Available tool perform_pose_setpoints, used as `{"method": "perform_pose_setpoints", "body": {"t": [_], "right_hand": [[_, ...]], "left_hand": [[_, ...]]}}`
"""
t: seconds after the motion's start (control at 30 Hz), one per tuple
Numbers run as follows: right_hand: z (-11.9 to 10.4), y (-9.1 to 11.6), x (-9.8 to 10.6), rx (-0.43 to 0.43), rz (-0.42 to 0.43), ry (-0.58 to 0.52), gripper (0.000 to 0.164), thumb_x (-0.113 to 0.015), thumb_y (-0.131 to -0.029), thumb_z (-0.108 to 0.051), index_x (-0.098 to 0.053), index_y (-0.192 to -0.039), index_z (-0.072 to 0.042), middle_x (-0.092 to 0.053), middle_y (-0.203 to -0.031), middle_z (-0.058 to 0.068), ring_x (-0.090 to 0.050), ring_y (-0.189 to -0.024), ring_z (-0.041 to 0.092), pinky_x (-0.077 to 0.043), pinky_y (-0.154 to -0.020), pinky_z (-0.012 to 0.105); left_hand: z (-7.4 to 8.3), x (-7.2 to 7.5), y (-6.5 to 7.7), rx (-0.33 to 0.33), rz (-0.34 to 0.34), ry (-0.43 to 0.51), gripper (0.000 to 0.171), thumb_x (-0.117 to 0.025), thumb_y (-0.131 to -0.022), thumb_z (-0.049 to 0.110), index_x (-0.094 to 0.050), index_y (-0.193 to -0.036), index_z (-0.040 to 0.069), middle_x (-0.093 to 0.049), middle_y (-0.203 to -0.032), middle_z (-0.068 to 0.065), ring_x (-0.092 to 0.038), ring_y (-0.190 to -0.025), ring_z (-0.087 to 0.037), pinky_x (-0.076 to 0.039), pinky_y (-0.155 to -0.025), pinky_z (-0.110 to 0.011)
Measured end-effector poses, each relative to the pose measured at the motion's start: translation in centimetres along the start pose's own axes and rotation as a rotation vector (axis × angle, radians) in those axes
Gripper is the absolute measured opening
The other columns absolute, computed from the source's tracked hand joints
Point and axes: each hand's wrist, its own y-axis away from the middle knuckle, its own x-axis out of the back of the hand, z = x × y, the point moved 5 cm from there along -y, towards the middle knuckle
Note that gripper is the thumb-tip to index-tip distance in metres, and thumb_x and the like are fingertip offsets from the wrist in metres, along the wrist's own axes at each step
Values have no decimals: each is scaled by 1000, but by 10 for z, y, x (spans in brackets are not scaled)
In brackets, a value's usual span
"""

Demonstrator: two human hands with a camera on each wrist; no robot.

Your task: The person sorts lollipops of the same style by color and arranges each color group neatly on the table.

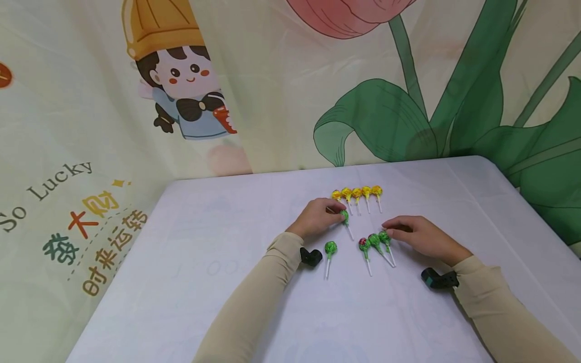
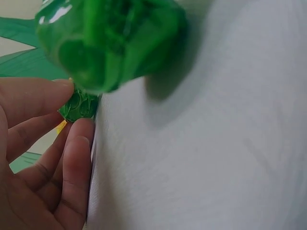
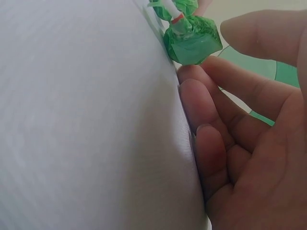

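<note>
My left hand pinches a green lollipop; my right hand, loosely spread, could skew the lollipop trio beside it by drifting inward.

A green lollipop pinched by the left hand points stick-nearward, between four others and five lined-up yellow lollipops

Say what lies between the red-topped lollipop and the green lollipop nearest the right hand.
In the head view, one green lollipop lies between the red-topped lollipop and the outer one by the right hand.
</note>
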Motion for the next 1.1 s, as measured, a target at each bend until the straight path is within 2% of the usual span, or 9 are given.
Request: {"method": "perform_pose_setpoints", "body": {"t": [0.5,1.1], "right_hand": [[-3,1,0,-5,-6,-13,38,-61,-101,-33,-65,-132,-9,-59,-135,11,-50,-127,33,-41,-105,54],[-3,1,1,-4,-4,2,38,-61,-101,-32,-65,-132,-10,-59,-136,12,-49,-129,34,-40,-106,55]], "left_hand": [[-6,2,2,-1,-7,7,23,-68,-95,23,-72,-118,18,-67,-109,5,-60,-99,-14,-48,-88,-32],[-9,4,5,30,4,71,25,-66,-97,26,-71,-120,19,-67,-108,6,-61,-96,-13,-50,-84,-30]]}}
